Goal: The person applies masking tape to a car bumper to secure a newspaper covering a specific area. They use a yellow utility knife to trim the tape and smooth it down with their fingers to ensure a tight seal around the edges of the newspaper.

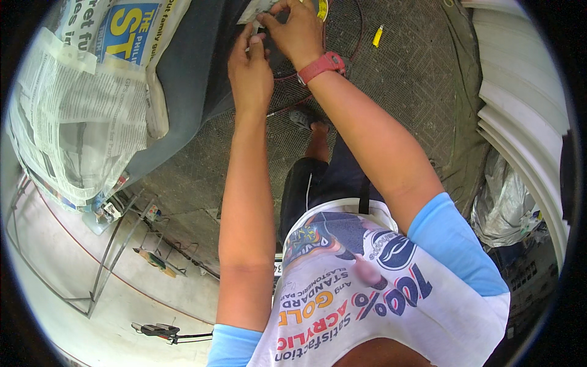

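Both my hands are raised at the top of the view, close together beside the edge of a dark grey panel (202,67). The fingers of my left hand (251,70) are drawn together around a small whitish piece (255,28). My right hand (298,33), with a red watch on its wrist, pinches at the same spot from the right. Just beyond the fingertips lies a pale, whitish surface (249,13), cut off by the picture's edge. The fingers partly cover the small piece, so I cannot tell its kind.
Newspaper sheets (92,110) cover the grey panel's left side. A thin dark red hose (361,30) curves over the patterned floor (403,92), where a small yellow tube-like item (378,36) lies. White ridged panels (520,79) and plastic sheeting (504,208) stand right; a metal frame (104,269) stands lower left.
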A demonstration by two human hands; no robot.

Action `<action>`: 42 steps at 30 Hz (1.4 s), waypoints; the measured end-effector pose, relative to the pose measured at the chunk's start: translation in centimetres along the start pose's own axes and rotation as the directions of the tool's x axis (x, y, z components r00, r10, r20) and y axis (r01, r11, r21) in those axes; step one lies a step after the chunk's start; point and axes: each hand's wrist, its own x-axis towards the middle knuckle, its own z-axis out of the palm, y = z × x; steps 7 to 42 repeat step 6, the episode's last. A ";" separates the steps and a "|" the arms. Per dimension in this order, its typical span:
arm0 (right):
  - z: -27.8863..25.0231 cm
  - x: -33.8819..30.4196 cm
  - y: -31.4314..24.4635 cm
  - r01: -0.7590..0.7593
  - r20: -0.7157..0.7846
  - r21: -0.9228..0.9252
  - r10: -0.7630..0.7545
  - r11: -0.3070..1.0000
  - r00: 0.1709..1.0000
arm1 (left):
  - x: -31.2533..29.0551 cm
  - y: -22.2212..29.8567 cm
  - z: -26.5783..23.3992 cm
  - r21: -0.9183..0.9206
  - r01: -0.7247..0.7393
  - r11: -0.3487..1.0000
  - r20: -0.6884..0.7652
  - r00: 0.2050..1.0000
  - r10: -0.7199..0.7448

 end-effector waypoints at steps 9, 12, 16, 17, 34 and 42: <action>-3.6 -3.6 0.6 -0.372 0.443 0.263 0.231 0.890 0.866 | -1.7 -1.3 -1.9 0.052 -0.007 0.999 0.037 0.999 0.005; -3.6 -3.6 0.6 -0.372 0.443 0.263 0.231 0.890 0.866 | -1.7 -1.3 -1.9 0.052 -0.007 0.999 0.037 0.999 0.005; -3.6 -3.6 0.6 -0.372 0.443 0.263 0.231 0.890 0.866 | -1.7 -1.3 -1.9 0.052 -0.007 0.999 0.037 0.999 0.005; -3.6 -3.6 0.6 -0.372 0.443 0.263 0.231 0.890 0.866 | -1.7 -1.3 -1.9 0.052 -0.007 0.999 0.037 0.999 0.005; -3.6 -3.6 0.6 -0.372 0.443 0.263 0.231 0.890 0.866 | -1.7 -1.3 -1.9 0.052 -0.007 0.999 0.037 0.999 0.005; -3.6 -3.6 0.6 -0.372 0.443 0.263 0.231 0.890 0.866 | -1.7 -1.3 -1.9 0.052 -0.007 0.999 0.037 0.999 0.005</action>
